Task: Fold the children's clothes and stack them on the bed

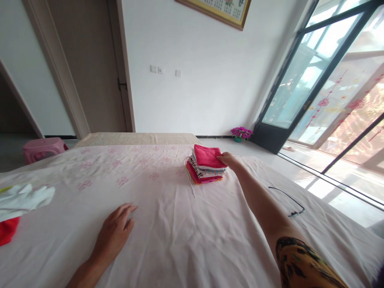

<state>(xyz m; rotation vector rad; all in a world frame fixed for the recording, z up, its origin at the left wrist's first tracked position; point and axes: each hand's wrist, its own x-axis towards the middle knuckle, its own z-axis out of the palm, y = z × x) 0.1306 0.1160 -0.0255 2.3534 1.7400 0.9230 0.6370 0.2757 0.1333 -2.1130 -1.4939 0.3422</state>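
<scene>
A stack of folded cloths (pixel 206 174) lies towards the far side of the covered table, with patterned, white and pink layers. On top of it is a red folded cloth (pixel 207 155). My right hand (pixel 228 158) reaches out to its right edge and pinches it, thumb on the upper side; the other fingers are partly hidden. Nearer to me, left of the middle, my left hand (pixel 117 225) rests on the pale pink tablecloth (pixel 168 240). Its fingers are loosely stretched and hold nothing.
White gloves (pixel 28 200) and a red cloth (pixel 8 231) lie at the left edge. Eyeglasses (pixel 295 208) rest beside my right forearm. Beyond the table are a pink stool (pixel 45 148), purple flowers in a pot (pixel 241 134) and a glass door (pixel 306 80).
</scene>
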